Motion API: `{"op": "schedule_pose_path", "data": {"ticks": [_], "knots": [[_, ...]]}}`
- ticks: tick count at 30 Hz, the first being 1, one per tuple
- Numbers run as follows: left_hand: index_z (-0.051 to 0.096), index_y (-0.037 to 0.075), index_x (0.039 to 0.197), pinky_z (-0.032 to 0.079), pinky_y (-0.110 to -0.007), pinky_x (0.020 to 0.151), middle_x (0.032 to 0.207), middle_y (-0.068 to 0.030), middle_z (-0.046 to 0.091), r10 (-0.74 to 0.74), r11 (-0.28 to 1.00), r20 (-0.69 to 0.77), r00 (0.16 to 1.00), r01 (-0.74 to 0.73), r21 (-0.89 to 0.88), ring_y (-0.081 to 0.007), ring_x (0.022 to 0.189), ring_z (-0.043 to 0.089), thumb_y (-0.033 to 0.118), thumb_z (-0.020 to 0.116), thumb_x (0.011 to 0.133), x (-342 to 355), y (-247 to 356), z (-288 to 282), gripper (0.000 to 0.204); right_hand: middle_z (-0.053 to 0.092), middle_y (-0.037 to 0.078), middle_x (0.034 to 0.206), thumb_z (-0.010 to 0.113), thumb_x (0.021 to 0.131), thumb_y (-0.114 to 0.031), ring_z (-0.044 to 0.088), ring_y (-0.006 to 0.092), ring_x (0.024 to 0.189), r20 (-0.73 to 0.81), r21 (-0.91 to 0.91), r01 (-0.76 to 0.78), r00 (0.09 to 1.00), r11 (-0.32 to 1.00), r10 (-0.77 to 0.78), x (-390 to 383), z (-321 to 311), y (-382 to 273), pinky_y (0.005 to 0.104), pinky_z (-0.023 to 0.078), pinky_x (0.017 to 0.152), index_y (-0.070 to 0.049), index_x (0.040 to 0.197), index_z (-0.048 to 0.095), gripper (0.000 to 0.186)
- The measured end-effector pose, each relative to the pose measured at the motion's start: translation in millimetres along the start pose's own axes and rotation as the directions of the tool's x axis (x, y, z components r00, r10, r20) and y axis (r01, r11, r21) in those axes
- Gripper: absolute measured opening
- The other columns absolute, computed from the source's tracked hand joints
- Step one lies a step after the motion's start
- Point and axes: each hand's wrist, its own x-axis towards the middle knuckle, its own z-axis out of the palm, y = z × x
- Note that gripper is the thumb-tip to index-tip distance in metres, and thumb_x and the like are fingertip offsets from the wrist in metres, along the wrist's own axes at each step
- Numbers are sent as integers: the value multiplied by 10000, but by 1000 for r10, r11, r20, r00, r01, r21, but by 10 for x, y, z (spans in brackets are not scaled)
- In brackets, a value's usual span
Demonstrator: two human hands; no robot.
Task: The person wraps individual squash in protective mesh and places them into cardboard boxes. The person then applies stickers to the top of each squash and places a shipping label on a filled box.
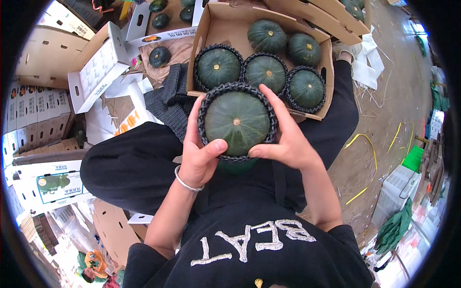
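Between my hands a round dark green pumpkin [236, 126] is held up above my lap, its pale stem spot facing up. A black foam net sleeve [270, 109] rings its sides. My left hand [198, 149] wraps the left side, thumb on the front edge. On the other side my right hand [284, 139] grips it with thumb and fingers. Just beyond, an open cardboard box [204, 33] holds several green pumpkins. Its near row, including one pumpkin [218, 67] at the left, wears black nets; two farther ones, such as the pumpkin [267, 36], have no net visible.
A pile of black net sleeves [168, 103] lies left of the box. One small pumpkin [159, 57] rests near another white carton [163, 35] of pumpkins. Stacked cartons [36, 113] stand at the left. Yellow strapping [370, 144] and straw litter the floor at right, near a white crate [396, 192].
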Motion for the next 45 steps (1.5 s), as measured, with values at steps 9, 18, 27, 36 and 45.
{"op": "schedule_pose_path", "data": {"ticks": [9,18,27,36,45], "knots": [[132,28,1415,338,-362,1016,1320,-160,392,242,743,112,964,-258,617,-240,1206,418,95,732,676,103,-32,-72,955,177,275,1372,775,527,-337,273,536,1179,128,-895,212,965,392,-229,300,304,56,600,326,942,-272,1328,370,899],[506,-20,1160,401,-355,886,1049,-178,568,744,92,47,667,-171,981,-292,962,553,128,566,828,1220,-99,-712,368,338,154,1256,783,484,-363,341,450,1123,13,-997,59,753,48,-658,2035,-276,-50,563,408,837,-278,1186,461,776],[568,-27,1095,453,-266,788,990,-107,614,747,372,-150,648,-220,902,-146,868,576,29,486,882,1299,-289,-618,235,405,80,1268,768,520,-379,354,403,1166,61,-965,46,997,-258,-53,2331,-157,-77,594,432,780,-315,1231,449,782],[544,-17,1114,431,-288,824,1004,-109,572,737,295,-48,674,-256,921,-194,921,551,16,483,857,1153,-264,-695,266,338,120,1319,759,545,-388,334,426,1178,-136,-979,-151,985,-138,-109,2323,-94,290,633,365,842,-297,1256,404,800],[553,-6,1023,461,-418,763,991,-193,566,116,-157,249,962,-230,961,-361,871,561,245,642,774,52,-685,-643,365,321,185,1363,593,798,-355,272,409,1265,-41,-983,27,930,180,-366,1231,-58,452,566,258,985,-102,1257,438,546]]}}
